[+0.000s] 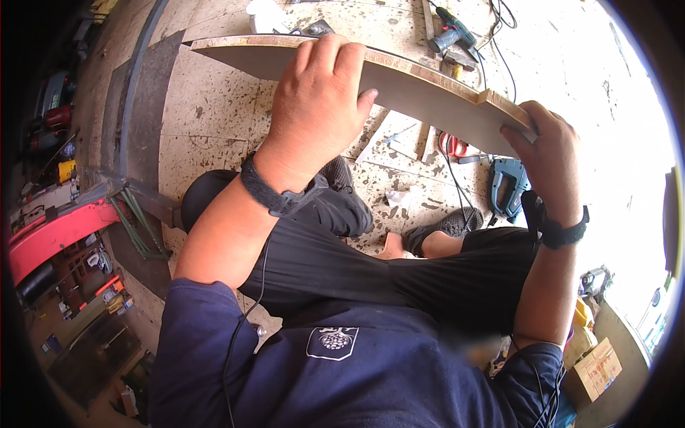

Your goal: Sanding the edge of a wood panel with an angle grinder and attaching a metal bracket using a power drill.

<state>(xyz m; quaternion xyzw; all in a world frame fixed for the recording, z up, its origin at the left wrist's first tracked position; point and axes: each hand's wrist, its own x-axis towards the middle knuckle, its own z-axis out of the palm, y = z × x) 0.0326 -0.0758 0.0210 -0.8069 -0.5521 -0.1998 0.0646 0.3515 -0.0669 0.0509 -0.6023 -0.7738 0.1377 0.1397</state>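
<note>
A long grey-faced board (428, 96) with a bare wood edge is held up over the floor in front of me, its left end farther away than its right. My left hand (321, 100) grips the upper edge near the middle, fingers curled over the far side and the thumb against the near face. At the right end, where a short wooden piece (505, 109) sits along the edge, my right hand (549, 153) is closed on the board, thumb on the near face. Black straps circle both wrists. What the far-side fingertips touch is hidden.
A teal power tool (507, 187) stands by my right wrist. Red-handled scissors (454, 145) and a screwdriver (401, 134) lie below the board. Beyond it are a teal drill (454, 34), cables and a white container (264, 16). A red metal bar (64, 235) is at left; a cardboard box (598, 369), lower right.
</note>
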